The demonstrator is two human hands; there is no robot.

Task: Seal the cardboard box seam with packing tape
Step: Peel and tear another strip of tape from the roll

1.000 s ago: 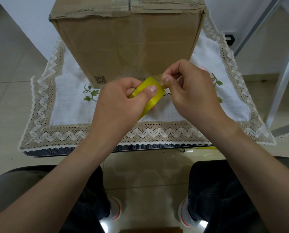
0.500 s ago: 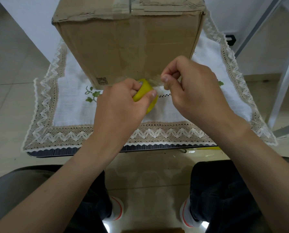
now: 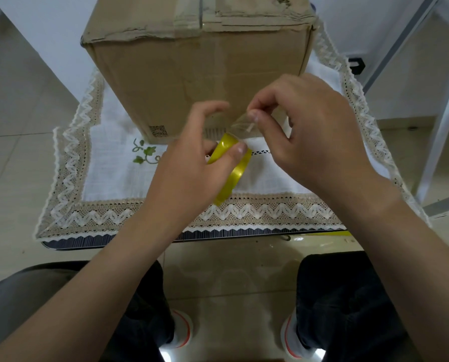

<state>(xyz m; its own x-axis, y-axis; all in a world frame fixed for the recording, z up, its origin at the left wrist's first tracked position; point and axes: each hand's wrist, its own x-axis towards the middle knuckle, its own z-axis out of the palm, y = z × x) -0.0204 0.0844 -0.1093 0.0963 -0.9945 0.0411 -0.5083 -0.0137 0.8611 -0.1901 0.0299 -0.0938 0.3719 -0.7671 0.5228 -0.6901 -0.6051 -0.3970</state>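
A tall brown cardboard box (image 3: 197,82) stands on a small table, its top flaps meeting at a seam (image 3: 200,14) with old torn tape around it. In front of the box my left hand (image 3: 192,163) grips a yellow roll of clear packing tape (image 3: 231,168), thumb pressed on its rim. My right hand (image 3: 307,131) pinches the free end of the tape (image 3: 241,125) between thumb and forefinger, a short clear strip lifted up and off the roll. Both hands hover just above the cloth, close to the box's near face.
A white tablecloth with a lace zigzag border (image 3: 244,212) and a green leaf embroidery (image 3: 145,154) covers the low table. White metal frame legs (image 3: 442,121) rise at the right. Below are my knees in dark trousers and a tiled floor (image 3: 231,278).
My right hand has peeled the tape end upward, drawing a short clear strip off the roll. The left hand turned the roll, which now shows more of its yellow rim.
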